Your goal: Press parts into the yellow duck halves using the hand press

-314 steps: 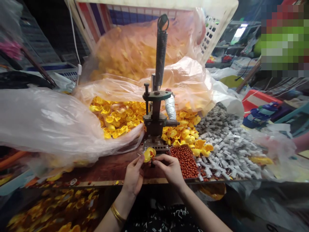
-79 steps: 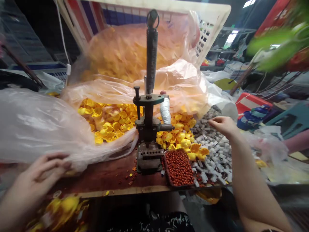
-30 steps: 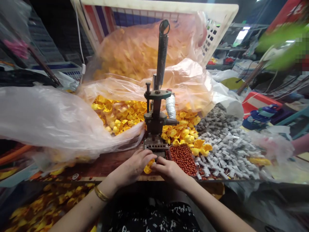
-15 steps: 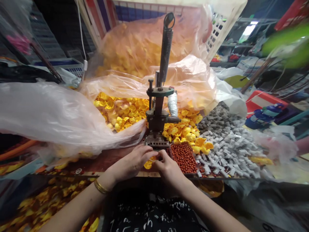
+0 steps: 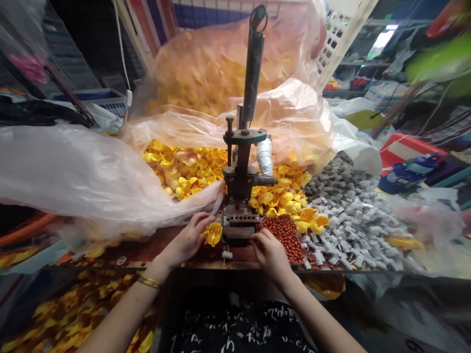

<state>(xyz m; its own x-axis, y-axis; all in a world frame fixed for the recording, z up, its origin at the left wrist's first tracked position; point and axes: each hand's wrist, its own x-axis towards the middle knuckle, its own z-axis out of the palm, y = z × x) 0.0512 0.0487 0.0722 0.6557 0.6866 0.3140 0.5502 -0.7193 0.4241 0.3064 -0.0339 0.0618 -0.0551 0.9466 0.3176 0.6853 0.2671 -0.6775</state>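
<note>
My left hand pinches a yellow plastic shell by its edge, just left of the press's base. My right hand is at the right front corner of the hand press, fingertips drawn together; whatever they may hold is too small or hidden to make out. Between both hands, a small grey-white plastic block with a metal pin lies near the table's front edge. Beside my right hand is a tray of small red-brown beads.
Yellow shells are heaped behind the press, and a big clear bag of them stands further back. Grey blocks with pins form a pile on the right. Loose plastic sheeting covers the left side. More yellow pieces lie below the table edge.
My hands have moved apart from in front of the press: the left went left with the yellow shell, the right a little right. The grey-white block between them has come into view.
</note>
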